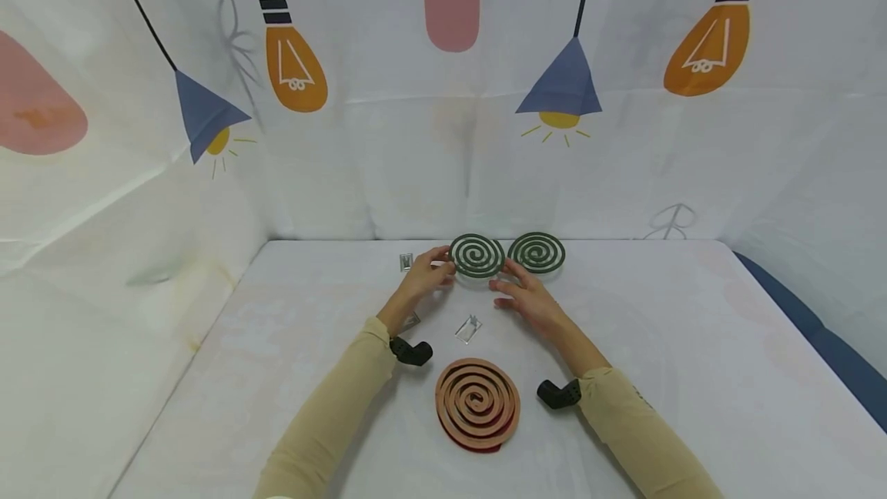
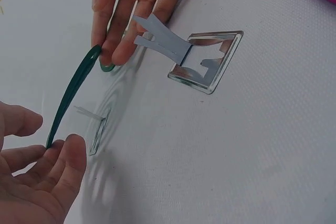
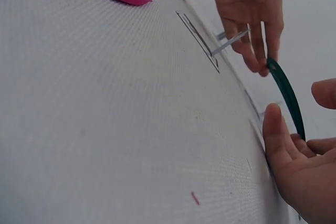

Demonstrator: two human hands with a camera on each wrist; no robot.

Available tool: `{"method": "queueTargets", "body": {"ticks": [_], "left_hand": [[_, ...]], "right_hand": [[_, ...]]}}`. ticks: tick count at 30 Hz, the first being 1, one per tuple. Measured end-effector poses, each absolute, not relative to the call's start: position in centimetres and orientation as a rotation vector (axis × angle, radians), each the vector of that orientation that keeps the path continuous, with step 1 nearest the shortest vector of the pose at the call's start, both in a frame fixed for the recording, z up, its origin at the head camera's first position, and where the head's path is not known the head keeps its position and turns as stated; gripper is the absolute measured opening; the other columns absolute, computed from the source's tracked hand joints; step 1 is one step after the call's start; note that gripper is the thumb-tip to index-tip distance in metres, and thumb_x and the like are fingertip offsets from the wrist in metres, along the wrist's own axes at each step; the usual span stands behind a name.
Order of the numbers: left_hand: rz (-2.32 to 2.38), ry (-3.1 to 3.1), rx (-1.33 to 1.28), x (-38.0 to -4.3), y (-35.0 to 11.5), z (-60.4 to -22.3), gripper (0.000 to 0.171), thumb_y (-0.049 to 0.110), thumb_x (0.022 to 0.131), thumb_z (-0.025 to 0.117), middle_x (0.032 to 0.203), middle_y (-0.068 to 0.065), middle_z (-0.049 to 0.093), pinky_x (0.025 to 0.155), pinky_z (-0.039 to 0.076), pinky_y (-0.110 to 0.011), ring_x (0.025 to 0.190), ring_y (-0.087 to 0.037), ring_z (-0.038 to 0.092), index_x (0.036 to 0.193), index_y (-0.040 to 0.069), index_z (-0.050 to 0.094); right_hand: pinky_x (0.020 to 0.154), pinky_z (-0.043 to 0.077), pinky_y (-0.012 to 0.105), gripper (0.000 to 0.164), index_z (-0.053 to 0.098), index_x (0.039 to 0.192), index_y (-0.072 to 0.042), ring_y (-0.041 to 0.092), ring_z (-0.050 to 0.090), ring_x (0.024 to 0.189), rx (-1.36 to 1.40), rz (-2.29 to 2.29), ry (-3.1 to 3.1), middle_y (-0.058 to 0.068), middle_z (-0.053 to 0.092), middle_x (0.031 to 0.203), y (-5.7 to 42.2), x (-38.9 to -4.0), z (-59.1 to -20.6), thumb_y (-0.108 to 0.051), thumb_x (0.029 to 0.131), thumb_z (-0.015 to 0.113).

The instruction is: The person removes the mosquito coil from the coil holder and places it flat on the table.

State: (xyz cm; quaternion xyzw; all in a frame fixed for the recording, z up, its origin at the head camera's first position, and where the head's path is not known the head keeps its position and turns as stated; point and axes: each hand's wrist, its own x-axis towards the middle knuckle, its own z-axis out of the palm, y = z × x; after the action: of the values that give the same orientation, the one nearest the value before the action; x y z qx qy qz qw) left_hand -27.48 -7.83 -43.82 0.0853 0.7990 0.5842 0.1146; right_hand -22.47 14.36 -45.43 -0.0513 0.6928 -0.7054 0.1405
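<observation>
Green coil (image 1: 475, 254) is edge-carried by left hand (image 1: 424, 276) and right hand (image 1: 532, 300), both half-open; by uneven support it could be tipped against 2nd coil (image 1: 537, 252) just right of it.

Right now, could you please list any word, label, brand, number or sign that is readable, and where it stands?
None can be read.
White backdrop: printed pictures only.
Dark-green spiral coils, silver metal stand: no lettering visible.
Right beige sleeve: any marking too small to read.
</observation>
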Motion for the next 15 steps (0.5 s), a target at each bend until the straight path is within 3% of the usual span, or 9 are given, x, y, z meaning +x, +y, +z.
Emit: {"method": "queueTargets", "body": {"ticks": [9,15], "left_hand": [[1.871,2.208,0.175,-27.09,-7.92,-43.37,0.044,0.008,0.094,0.052,0.129,-0.018,0.053,0.090,0.053,-0.037,0.105,-0.028,0.061,0.138,0.007,0.046],[1.942,2.157,0.165,-26.59,-8.01,-43.11,0.043,0.007,0.094,0.054,0.126,-0.018,0.054,0.091,0.053,-0.037,0.099,-0.023,0.062,0.136,0.006,0.047]], "right_hand": [[0.094,0.050,0.032,0.064,0.017,0.152,-0.014,0.032,0.044,0.131,-0.144,-2.053,2.050,0.014,0.025,0.151,14.58,-22.29,-45.46,-0.009,0.097,0.050],[0.087,0.052,0.025,0.062,0.022,0.150,-0.009,0.017,0.057,0.115,-0.138,-2.095,2.076,0.017,0.032,0.147,14.71,-21.78,-44.92,-0.006,0.095,0.051]]}}
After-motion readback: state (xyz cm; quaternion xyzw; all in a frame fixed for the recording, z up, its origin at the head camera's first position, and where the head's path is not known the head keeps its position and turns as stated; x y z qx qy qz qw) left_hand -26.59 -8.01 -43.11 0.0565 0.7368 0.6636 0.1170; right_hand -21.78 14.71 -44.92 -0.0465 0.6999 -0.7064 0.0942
